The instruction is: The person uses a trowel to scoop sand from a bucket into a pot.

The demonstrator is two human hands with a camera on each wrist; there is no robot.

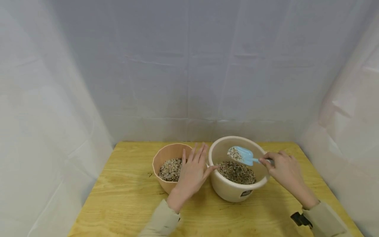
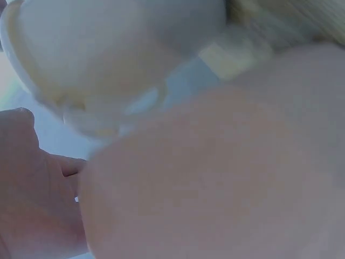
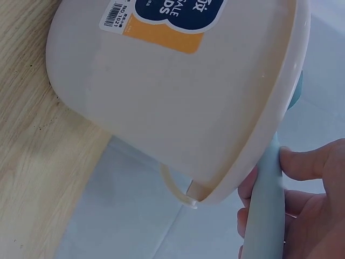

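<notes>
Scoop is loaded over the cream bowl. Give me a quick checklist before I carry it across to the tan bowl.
1. Grip: right hand pinches the blue scoop handle: ok.
2. Load: grain sits in the scoop blade: ok.
3. Scoop raised above the cream bowl rim: cannot tell.
4. Path: left hand lies between the bowls, fingers over the tan bowl: not ok.
5. Tan bowl has room: partly filled: ok.
6. Both bowls sit flat on the table: ok.
</notes>
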